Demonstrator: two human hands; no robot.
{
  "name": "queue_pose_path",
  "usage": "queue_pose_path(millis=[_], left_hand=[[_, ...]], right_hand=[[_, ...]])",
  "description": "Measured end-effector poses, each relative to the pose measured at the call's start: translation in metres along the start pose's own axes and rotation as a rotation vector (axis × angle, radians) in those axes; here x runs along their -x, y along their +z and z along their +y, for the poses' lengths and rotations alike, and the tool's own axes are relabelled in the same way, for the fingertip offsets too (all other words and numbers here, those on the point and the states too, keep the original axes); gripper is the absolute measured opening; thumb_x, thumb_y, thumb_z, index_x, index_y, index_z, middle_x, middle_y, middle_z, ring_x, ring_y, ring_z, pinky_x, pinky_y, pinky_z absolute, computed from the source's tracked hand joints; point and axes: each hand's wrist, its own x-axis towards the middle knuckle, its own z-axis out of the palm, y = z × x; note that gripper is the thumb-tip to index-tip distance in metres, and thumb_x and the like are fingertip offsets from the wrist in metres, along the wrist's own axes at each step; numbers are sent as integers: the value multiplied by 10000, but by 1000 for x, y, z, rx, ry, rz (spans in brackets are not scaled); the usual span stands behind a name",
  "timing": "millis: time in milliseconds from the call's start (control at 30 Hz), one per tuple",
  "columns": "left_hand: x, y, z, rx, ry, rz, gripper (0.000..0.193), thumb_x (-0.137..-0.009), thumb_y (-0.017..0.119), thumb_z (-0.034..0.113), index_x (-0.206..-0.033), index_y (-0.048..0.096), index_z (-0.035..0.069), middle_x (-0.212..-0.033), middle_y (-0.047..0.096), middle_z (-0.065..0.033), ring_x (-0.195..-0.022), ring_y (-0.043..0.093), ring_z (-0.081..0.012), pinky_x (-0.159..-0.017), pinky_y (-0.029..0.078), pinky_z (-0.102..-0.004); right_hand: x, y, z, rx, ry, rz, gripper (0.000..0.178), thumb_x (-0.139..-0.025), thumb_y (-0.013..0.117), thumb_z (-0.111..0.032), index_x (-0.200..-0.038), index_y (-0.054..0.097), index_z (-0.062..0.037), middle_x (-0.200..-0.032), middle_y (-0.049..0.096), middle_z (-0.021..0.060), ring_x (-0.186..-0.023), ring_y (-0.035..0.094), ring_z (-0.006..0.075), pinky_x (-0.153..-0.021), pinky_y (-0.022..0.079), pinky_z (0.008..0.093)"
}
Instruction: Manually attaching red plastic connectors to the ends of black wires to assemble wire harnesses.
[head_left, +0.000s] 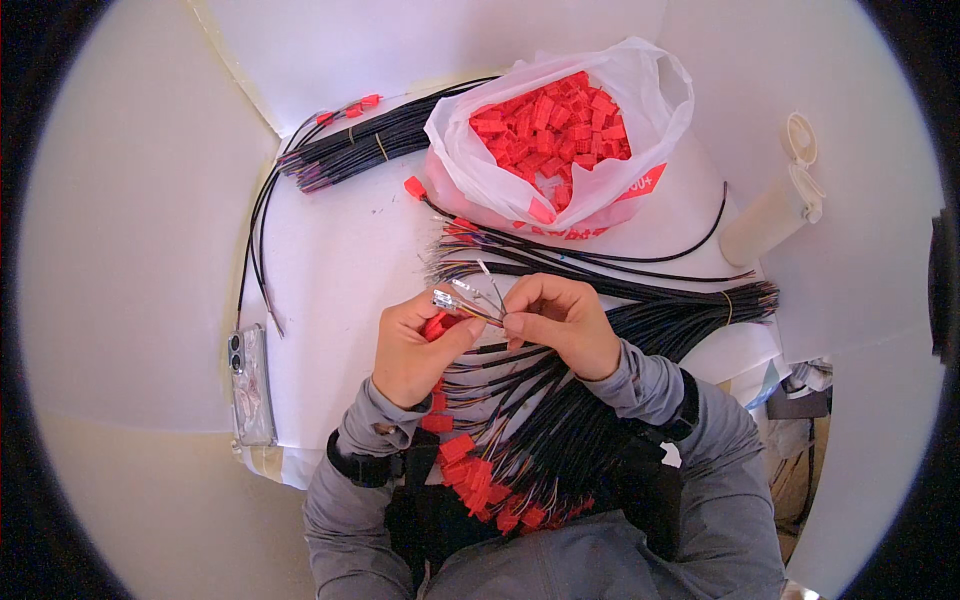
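Observation:
My left hand is closed around a red plastic connector, which shows partly between thumb and fingers. Opposite it, my right hand pinches the thin coloured wires of a cable between thumb and forefinger. Silvery metal terminals tip these wires, and a few wire ends stick up between my hands. Whether any wire sits inside the connector I cannot tell. Below my hands, many black cables fan across my lap, with red connectors on their ends.
A white plastic bag full of red connectors stands at the back. Left of it lies a banded black cable bundle. Another bundle lies at the right. A phone is at the left edge, a cream lidded bottle at the right.

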Motion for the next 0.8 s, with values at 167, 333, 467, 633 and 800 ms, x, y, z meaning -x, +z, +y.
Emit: queue_pose_path(millis=[167,333,467,633,800], left_hand=[[0,-2,-2,-55,4,-8,143,-752,601,-11,-895,602,-1,-795,586,-3,-712,493,-45,-645,412,-194],[-1,1,2,-10,70,-34,107,-754,610,1,-860,599,1,-775,580,-3,-693,490,-46,-625,406,-190],[-2,0,0,-67,79,-33,77,-753,622,13,-824,595,5,-727,559,3,-656,475,-44,-596,386,-185],[-3,1,-2,-88,101,-13,68,-746,620,8,-814,612,3,-733,554,-6,-662,474,-50,-597,380,-187],[-2,3,-2,-125,160,8,93,-735,605,-13,-824,628,-1,-768,569,-27,-689,490,-67,-624,389,-200]], right_hand=[[0,0,-1,-31,30,14,106,-796,603,-71,-852,550,2,-757,567,29,-663,552,84,-612,483,217],[1,1,-2,-19,22,2,111,-808,593,-78,-860,534,-1,-759,563,29,-664,552,84,-611,486,220],[1,3,-2,-20,24,10,110,-819,580,-81,-867,518,-4,-754,557,27,-670,553,83,-612,490,222],[1,6,-3,-46,-40,41,94,-829,559,-69,-877,519,1,-781,558,39,-675,555,84,-619,492,221],[3,5,-6,77,-10,10,115,-838,538,-59,-928,546,11,-800,553,36,-683,557,82,-626,494,222]])
